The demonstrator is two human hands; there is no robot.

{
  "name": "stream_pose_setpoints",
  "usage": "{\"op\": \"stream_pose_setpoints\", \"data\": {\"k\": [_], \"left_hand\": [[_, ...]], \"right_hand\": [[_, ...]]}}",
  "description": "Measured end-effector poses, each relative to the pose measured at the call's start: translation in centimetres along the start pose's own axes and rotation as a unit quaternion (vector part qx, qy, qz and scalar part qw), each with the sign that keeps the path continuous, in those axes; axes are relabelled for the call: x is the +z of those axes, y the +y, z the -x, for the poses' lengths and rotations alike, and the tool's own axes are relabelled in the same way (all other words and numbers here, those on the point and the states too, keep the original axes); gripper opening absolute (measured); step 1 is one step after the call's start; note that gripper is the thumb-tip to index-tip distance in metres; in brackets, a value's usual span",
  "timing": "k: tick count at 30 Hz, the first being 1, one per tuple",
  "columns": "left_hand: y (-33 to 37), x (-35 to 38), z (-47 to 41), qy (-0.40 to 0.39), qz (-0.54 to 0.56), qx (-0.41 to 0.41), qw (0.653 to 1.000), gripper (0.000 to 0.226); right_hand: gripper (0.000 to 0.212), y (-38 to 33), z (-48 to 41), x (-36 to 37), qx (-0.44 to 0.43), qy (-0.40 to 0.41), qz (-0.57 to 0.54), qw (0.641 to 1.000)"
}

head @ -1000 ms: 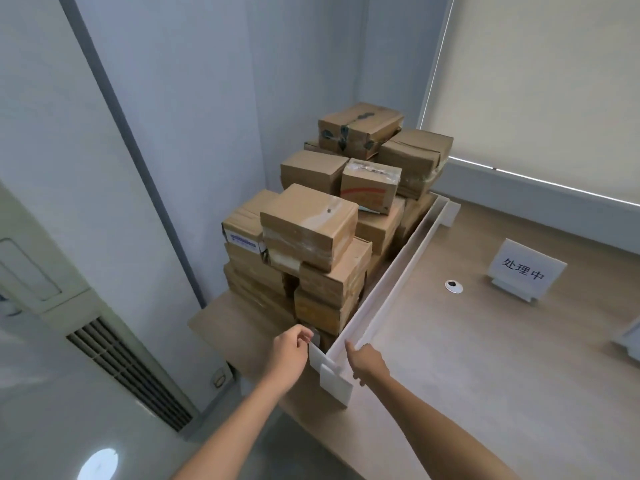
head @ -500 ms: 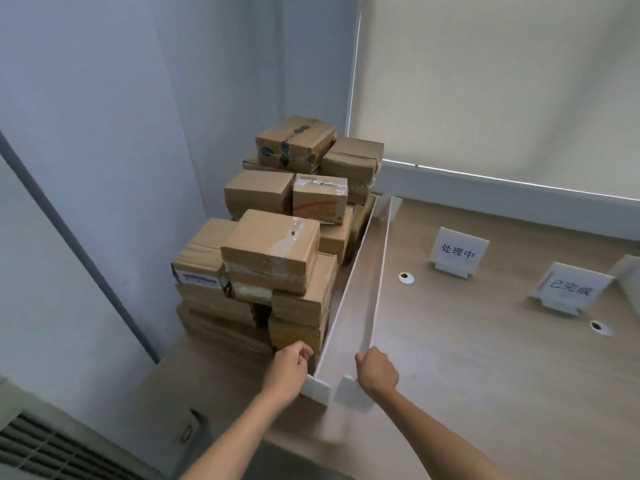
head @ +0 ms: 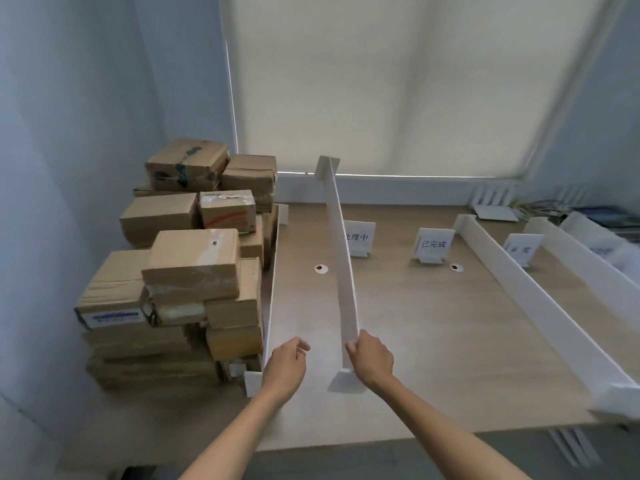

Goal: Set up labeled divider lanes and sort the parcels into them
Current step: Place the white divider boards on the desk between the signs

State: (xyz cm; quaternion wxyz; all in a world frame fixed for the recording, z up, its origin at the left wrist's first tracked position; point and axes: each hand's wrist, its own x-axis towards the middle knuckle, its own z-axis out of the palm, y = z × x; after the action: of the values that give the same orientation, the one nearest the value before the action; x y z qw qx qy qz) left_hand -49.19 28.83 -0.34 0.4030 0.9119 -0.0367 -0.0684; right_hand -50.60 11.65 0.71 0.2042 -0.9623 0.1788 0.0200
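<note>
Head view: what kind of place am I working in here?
Likely an office room used as a parcel-sorting station. It has a pile of cardboard parcels on a wooden desk, standing label signs, and a long white divider gripped by the right hand.

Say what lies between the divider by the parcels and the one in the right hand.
Head view: bare tabletop with one round cable hole; the left hand hovers at the near end.
</note>
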Motion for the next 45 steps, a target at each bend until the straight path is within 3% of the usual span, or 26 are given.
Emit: {"op": "stream_pose_setpoints", "data": {"k": [11, 29, 39, 42, 45], "left_hand": [[4.8, 5.6, 0.4, -0.059, -0.025, 0.047, 0.997, 0.031], [11.2, 15.9, -4.6, -0.034, -0.028, -0.024, 0.999, 0.030], [10.9, 17.5, -4.9, -0.021, -0.043, -0.062, 0.997, 0.031], [10.5, 17.0, -5.0, -0.014, -0.041, -0.066, 0.997, 0.031], [9.5, 15.7, -4.9, -0.004, -0.029, -0.071, 0.997, 0.031]], "right_hand": [[0.022, 9.8, -0.8, -5.5, 0.063, 0.039, 0.025, 0.997], [0.025, 26.3, -8.2, -5.0, 0.084, -0.085, 0.078, 0.990], [0.025, 31.2, -9.5, -4.6, 0.073, -0.137, 0.110, 0.982], [0.032, 31.0, -9.8, -4.7, 0.083, -0.121, 0.110, 0.983], [0.033, 29.3, -10.0, -5.4, 0.086, -0.042, 0.158, 0.983]]}}
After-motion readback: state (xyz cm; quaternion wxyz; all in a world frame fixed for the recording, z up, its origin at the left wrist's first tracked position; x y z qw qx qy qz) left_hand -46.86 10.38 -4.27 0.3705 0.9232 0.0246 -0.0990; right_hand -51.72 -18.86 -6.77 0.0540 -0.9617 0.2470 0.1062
